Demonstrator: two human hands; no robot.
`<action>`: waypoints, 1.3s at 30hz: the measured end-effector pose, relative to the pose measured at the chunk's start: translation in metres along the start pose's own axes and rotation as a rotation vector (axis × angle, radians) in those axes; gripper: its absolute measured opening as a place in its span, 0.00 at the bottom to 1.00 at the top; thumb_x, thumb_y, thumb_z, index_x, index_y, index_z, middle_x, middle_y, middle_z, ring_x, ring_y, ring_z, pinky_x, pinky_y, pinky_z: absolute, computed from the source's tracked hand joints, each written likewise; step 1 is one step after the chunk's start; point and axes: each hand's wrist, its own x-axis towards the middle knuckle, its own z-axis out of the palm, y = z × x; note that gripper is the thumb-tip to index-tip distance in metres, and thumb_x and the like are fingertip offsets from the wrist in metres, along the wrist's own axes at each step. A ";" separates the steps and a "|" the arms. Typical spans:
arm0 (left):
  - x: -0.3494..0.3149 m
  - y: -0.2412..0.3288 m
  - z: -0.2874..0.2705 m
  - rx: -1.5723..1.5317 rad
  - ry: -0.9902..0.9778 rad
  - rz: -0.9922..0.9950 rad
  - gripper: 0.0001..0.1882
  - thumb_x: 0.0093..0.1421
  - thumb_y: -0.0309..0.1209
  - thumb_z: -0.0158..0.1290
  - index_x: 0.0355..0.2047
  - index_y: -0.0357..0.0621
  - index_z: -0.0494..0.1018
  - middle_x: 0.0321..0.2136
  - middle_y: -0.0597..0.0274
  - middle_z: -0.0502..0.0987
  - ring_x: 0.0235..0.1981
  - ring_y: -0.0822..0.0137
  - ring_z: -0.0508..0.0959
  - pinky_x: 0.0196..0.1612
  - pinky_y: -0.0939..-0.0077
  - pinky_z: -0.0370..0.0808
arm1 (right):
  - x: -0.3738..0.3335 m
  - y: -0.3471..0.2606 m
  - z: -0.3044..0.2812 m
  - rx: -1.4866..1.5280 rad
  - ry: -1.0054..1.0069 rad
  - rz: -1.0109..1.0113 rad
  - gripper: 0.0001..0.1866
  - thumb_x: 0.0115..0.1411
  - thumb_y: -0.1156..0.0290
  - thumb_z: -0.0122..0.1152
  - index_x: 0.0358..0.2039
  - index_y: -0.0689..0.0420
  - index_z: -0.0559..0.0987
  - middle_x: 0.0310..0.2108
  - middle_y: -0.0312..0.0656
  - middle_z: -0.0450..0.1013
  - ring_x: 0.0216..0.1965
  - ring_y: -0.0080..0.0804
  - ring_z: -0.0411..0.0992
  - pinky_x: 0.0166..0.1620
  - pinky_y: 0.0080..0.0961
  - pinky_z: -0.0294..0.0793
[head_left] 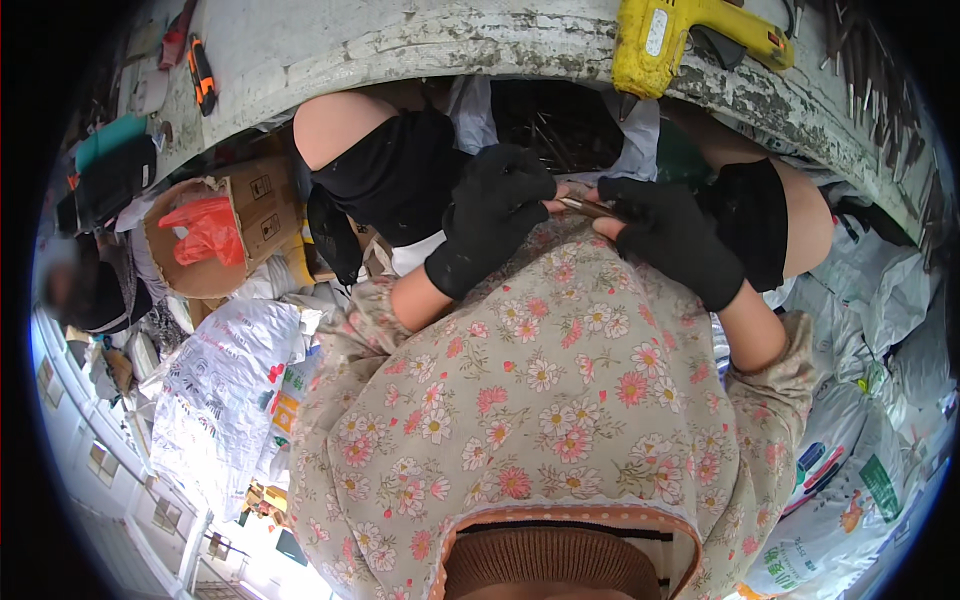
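Both hands wear black gloves that leave the fingertips bare, and they meet over my lap in front of the flowered smock (540,390). Between the thumb and fingers of my right hand (675,235) is a slim, shiny brown piece (590,208) with a narrow end. My left hand (497,205) is closed in a pinch right at that narrow end. Whatever its fingertips grip is too small to make out.
A worn white bench (440,45) runs across the far side. On it lie a yellow glue gun (655,45), an orange-black utility knife (201,75) and several slim brown pieces (875,100). A cardboard box (262,215) with a red bag stands left; plastic sacks (850,470) lie right.
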 end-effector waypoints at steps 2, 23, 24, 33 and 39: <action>0.002 0.003 -0.009 0.103 0.038 0.086 0.09 0.42 0.21 0.61 0.26 0.40 0.75 0.30 0.63 0.71 0.30 0.68 0.73 0.31 0.76 0.69 | 0.013 0.026 0.012 0.069 -0.004 0.072 0.19 0.50 0.65 0.63 0.42 0.60 0.75 0.30 0.46 0.75 0.29 0.30 0.73 0.34 0.24 0.70; 0.211 -0.061 -0.036 0.694 0.192 0.276 0.10 0.50 0.34 0.54 0.34 0.53 0.77 0.41 0.61 0.74 0.42 0.58 0.72 0.45 0.65 0.68 | 0.020 -0.055 -0.094 -0.057 -0.131 -0.119 0.13 0.52 0.68 0.57 0.37 0.58 0.78 0.31 0.37 0.76 0.33 0.24 0.72 0.40 0.20 0.70; 0.205 -0.064 -0.036 0.664 0.281 0.291 0.11 0.49 0.33 0.54 0.35 0.52 0.77 0.40 0.61 0.74 0.42 0.58 0.72 0.45 0.65 0.68 | 0.022 -0.060 -0.114 -0.032 -0.015 0.024 0.15 0.52 0.67 0.58 0.39 0.58 0.77 0.32 0.37 0.76 0.33 0.21 0.72 0.39 0.20 0.70; 0.072 0.018 0.003 -0.634 0.138 -0.514 0.10 0.54 0.27 0.54 0.36 0.33 0.74 0.27 0.64 0.76 0.29 0.79 0.73 0.33 0.85 0.70 | 0.109 -0.025 -0.236 -1.312 0.720 0.001 0.19 0.51 0.72 0.59 0.45 0.57 0.74 0.44 0.47 0.71 0.44 0.43 0.69 0.47 0.33 0.68; 0.036 0.015 0.041 -0.878 0.080 -0.531 0.09 0.58 0.26 0.50 0.38 0.34 0.71 0.28 0.61 0.76 0.29 0.74 0.75 0.34 0.81 0.72 | 0.085 0.003 -0.197 -0.874 1.065 -0.478 0.19 0.49 0.74 0.61 0.44 0.57 0.75 0.41 0.50 0.71 0.41 0.44 0.70 0.44 0.31 0.69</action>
